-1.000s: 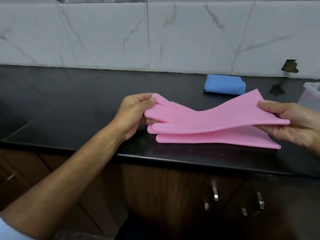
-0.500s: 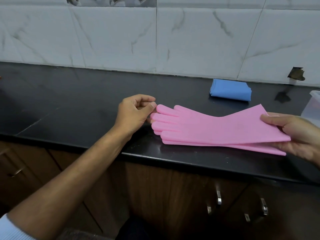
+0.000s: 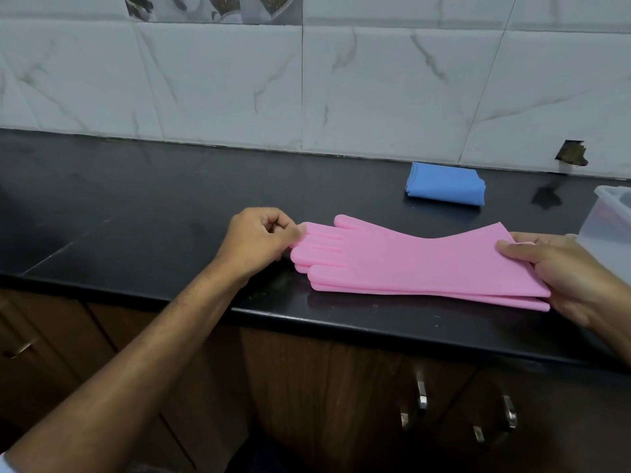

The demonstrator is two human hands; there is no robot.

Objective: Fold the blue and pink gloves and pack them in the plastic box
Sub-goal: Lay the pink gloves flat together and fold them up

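Holding the stacked pink gloves [image 3: 420, 264] flat on the counter [image 3: 136, 213], long axis left-right: my left hand [image 3: 256, 242] grip pinches fingertips, right hand [image 3: 560, 268] grip clamps cuffs, nearer the plastic box [image 3: 611, 227].

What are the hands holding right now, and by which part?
The pink gloves, stacked on the counter: the left hand pinches the fingertip end, the right hand grips the cuff end.

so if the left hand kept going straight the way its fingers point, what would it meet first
The left hand points right along the counter, so it would first run into the pink gloves, whose fingertips it already pinches.
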